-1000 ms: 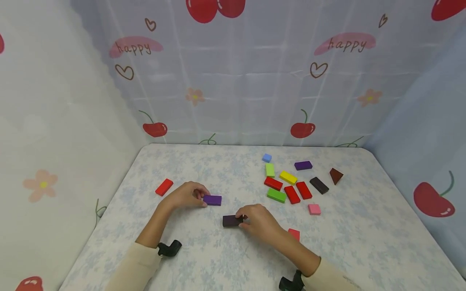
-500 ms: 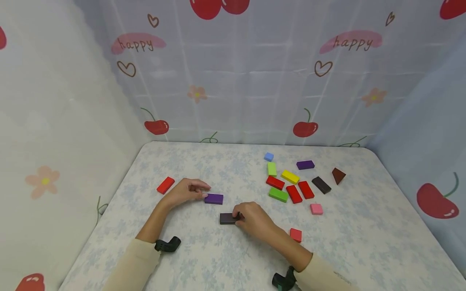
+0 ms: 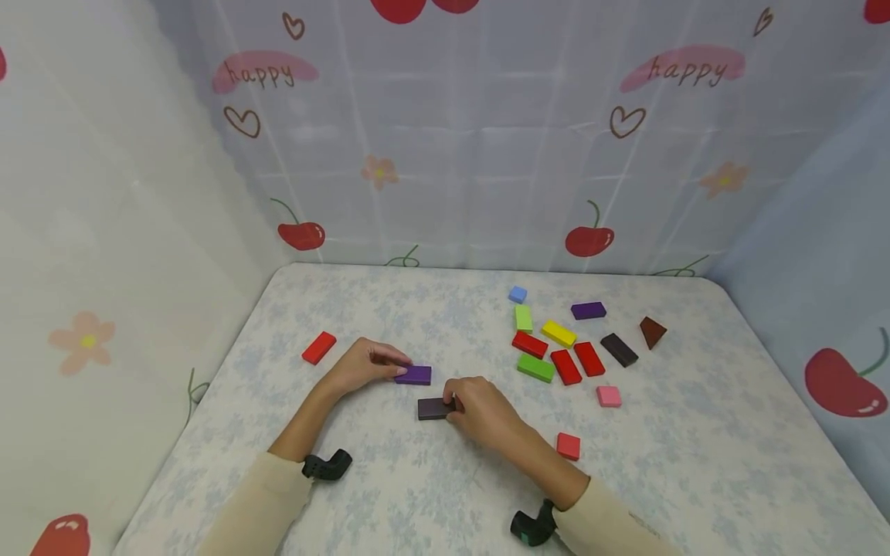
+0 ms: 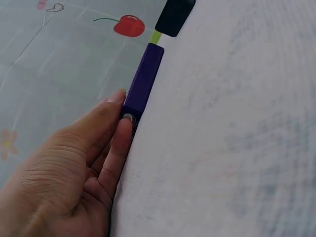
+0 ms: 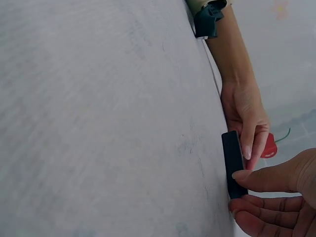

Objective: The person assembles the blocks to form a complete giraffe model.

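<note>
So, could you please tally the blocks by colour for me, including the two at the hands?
Red blocks: 5 (the nearest slightly pinkish)
Green blocks: 2 (one lighter)
Purple blocks: 2
Black blocks: 2
Yellow block: 1
Blue block: 1
Pink block: 1
Brown block: 1
Total: 15

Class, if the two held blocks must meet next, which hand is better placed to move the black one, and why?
Probably the right hand: it grips the black block near the purple block, whose left end the left hand pinches.
</note>
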{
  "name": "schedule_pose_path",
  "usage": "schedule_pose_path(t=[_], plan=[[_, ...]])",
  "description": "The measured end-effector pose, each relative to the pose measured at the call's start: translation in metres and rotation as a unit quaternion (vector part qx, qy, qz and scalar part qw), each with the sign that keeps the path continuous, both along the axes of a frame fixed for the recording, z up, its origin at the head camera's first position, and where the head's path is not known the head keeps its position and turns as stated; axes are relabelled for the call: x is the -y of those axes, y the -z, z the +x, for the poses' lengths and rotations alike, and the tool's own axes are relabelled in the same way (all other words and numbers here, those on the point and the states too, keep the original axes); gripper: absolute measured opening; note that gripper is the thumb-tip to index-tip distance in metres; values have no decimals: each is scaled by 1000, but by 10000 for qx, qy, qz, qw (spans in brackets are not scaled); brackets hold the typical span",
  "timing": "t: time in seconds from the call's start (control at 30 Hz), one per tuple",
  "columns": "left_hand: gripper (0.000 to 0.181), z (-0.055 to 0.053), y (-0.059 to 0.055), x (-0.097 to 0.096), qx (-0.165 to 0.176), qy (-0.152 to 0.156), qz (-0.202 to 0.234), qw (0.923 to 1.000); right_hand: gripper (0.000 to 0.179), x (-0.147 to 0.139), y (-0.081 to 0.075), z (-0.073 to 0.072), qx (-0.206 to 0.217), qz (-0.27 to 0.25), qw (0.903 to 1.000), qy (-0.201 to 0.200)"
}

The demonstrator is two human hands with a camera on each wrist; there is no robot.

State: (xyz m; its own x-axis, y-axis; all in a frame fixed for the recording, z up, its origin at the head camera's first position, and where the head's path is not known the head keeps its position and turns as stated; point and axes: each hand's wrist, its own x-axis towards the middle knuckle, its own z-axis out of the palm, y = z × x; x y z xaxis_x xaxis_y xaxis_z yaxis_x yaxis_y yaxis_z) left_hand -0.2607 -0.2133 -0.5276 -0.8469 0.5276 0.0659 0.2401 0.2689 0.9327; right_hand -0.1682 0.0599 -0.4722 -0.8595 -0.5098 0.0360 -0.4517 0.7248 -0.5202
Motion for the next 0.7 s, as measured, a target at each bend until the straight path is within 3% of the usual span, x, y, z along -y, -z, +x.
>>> schedule_pose_path(t=[0.33,0.7], plan=[[18,-2,2,0,27,-106,-15,9999,16,17,2,-11,14,-160,9999,-46],[18,-3,2,1,49,111,159,9998,14,33,5,-17,21,-331,9995,-11]])
